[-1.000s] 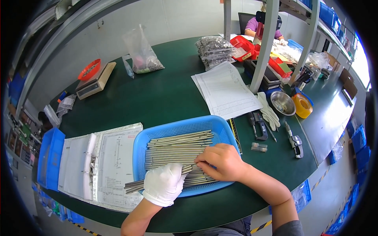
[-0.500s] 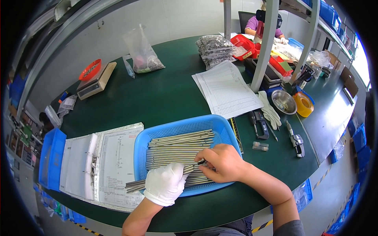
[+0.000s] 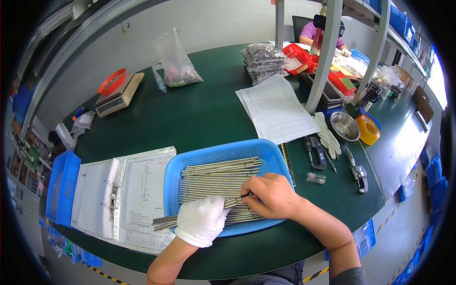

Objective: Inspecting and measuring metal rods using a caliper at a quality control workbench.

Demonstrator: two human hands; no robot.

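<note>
A blue plastic basket [image 3: 279, 156] holds many slim metal rods [image 3: 209, 179] lying side by side. Over its front edge, my left hand [image 3: 203, 219], in a white glove, is closed around a small bundle of metal rods [image 3: 164, 222]. The bundle sticks out to the left past the basket rim, and its other ends show beyond the thumb. My bare right hand [image 3: 271, 195] pinches a small dark piece [image 3: 246, 194] at those right-hand ends. Its exact kind is too small to make out, and my fingers partly cover it.
Left of the basket lies an open ring binder [image 3: 142, 194] beside a blue bin [image 3: 63, 190]. To the right are micrometers [image 3: 357, 173], a white glove [image 3: 327, 137] and a metal bowl [image 3: 344, 126]. Paper sheets [image 3: 280, 109], a scale [image 3: 118, 97] and bagged parts [image 3: 263, 61] sit farther back. Another person works beyond.
My right thumb and index finger have drawn closer together around the small dark piece at the rod ends. My left hand keeps its grip on the bundle. The whole view has shifted slightly.
</note>
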